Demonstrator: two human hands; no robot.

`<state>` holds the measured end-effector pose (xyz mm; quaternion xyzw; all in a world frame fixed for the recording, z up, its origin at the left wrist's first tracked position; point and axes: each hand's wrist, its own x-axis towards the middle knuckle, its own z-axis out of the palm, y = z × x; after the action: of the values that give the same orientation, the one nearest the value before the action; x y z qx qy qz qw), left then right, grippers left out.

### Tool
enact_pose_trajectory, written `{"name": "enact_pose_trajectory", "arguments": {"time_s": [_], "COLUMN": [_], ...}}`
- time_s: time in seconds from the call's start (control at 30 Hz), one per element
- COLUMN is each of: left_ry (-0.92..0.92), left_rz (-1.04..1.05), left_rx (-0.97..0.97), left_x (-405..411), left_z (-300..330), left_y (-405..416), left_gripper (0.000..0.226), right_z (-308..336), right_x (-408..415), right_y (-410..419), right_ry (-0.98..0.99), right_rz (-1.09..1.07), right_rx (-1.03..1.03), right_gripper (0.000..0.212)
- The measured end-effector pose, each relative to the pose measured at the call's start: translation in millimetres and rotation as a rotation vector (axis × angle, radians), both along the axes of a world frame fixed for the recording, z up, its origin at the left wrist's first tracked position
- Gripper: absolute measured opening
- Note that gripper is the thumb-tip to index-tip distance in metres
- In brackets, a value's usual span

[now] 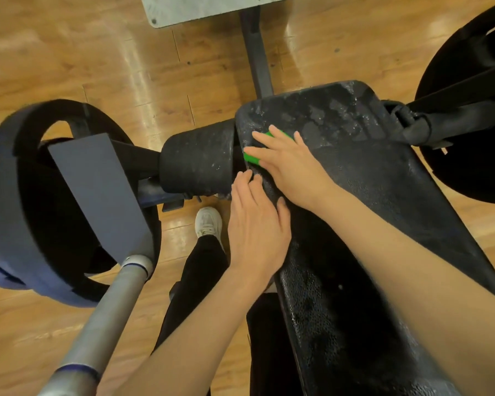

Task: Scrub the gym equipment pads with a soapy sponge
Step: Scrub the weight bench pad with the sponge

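Note:
A long black bench pad [363,212] runs from the lower right up to the middle, its far end streaked with white soap film. My right hand [290,167] presses a green sponge [252,159] flat onto the pad near its far left edge, fingers straight and spread over it; only the sponge's edges show. My left hand [255,224] rests on the pad's left edge just below, fingers straight and thumb lying on the top. A black roller pad [196,161], also flecked with soap, sticks out left of the bench end.
A barbell sleeve [112,315] with black and blue weight plates [20,201] stands at left; another black plate [469,90] is at upper right. My leg and a white shoe [208,222] stand on the wooden floor [83,58] beside the bench. A grey base plate [200,7] lies at the top.

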<state>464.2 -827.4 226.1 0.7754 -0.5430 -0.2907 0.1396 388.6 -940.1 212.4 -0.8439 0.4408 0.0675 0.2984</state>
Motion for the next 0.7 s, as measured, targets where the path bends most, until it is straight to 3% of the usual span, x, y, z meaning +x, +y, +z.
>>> {"name": "enact_pose_trajectory", "arguments": {"time_s": [0.2,0.3,0.4,0.57,0.7], "left_ry": [0.011,0.014,-0.002,0.069,0.156], "left_rz": [0.006,0.001,-0.035,0.001,0.021], "left_rx": [-0.02,-0.024,-0.05,-0.049,-0.064], "left_x": [2.8,2.9,4.9,7.5,-3.7], "left_z": [-1.8,-4.7,-4.0,-8.3,-9.8], "left_y": [4.2,3.9,0.9,-13.4,-40.6], "left_gripper": [0.044,0.044,0.048,0.063,0.066], "right_z": [8.2,-6.4,-19.9,8.8,-6.4], "right_x": [-22.4,-1.4,20.4,-25.5,-14.0], "right_y": [11.9,-3.3,-20.4,24.0,-3.2], "right_ry": [-0.051,0.019,0.068,-0.018,0.08], "right_rz": [0.066,0.068,0.01,-0.118,-0.183], "right_rx": [0.07,-0.002,-0.066,-0.065,-0.089], "right_gripper": [0.046,0.046,0.048,0.042,0.042]}}
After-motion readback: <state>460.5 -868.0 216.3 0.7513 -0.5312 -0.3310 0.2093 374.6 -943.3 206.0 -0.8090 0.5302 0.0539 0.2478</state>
